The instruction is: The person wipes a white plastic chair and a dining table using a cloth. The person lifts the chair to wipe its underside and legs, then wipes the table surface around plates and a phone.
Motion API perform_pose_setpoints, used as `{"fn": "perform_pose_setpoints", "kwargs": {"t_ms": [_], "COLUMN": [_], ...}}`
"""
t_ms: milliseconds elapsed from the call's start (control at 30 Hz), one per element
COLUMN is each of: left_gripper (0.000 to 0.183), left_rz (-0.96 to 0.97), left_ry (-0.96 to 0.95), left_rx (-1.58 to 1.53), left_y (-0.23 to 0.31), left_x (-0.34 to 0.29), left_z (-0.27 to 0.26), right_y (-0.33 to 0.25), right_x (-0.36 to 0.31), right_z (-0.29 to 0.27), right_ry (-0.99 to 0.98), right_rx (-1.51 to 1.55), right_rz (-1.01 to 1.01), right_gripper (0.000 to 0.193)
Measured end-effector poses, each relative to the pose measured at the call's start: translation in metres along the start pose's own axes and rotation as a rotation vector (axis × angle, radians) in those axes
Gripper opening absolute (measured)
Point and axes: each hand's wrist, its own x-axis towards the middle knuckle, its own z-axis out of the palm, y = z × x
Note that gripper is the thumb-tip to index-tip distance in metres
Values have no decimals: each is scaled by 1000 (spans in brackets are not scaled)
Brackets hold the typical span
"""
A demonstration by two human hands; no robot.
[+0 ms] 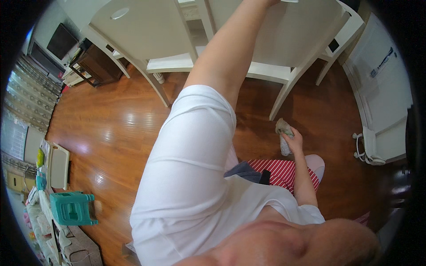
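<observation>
My left arm, in a white short sleeve point(191, 137), stretches up across a cream dining chair point(293, 33). Only the edge of my left hand point(270, 2) shows at the top rim, near the chair's upper end; its fingers are cut off from view. Low on the right, my right hand point(294, 141) is closed around a crumpled cloth point(283, 128), greyish-beige above and whitish below. That cloth hangs over the wooden floor, beside my knee in red-and-white striped fabric point(282, 173).
A second cream chair point(146, 33) stands to the left. Farther left are a teal plastic stool point(73, 208), a dark wooden cabinet point(100, 64) and patterned curtains point(33, 93). At the right is a white door point(377, 84) with a white wheeled stand point(370, 148) near it.
</observation>
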Motion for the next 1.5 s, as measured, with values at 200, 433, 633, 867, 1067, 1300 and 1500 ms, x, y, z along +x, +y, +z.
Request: {"fn": "perform_pose_setpoints", "kwargs": {"t_ms": [200, 433, 633, 867, 1067, 1300, 1500], "left_gripper": [35, 55, 60, 71, 61, 80, 68], "left_rz": [-16, -5, -25, -84, -87, -58, 243], "left_ry": [-132, -243, -291, -522, -579, -491, 39], "left_rx": [-3, 96, 150, 82, 191, 116, 270], "left_y": [3, 1, -1, -3, 0, -13, -74], "left_x": [-6, -7, -12, -9, -18, -17, -17], "left_z": [-18, -38, -43, -56, -52, -1, 36], "right_y": [3, 18, 0, -22, -46, -13, 1], "right_x": [-22, -43, -75, -113, -92, -58, -2], "right_z": [5, -12, -36, -72, -96, -86, -108], "right_ry": [87, 183, 232, 325, 396, 299, 226], "right_rx": [218, 400, 480, 539, 625, 594, 314], "right_rz": [158, 314, 461, 408, 405, 334, 200], "right_gripper": [44, 52, 53, 46, 47, 53, 58]}}
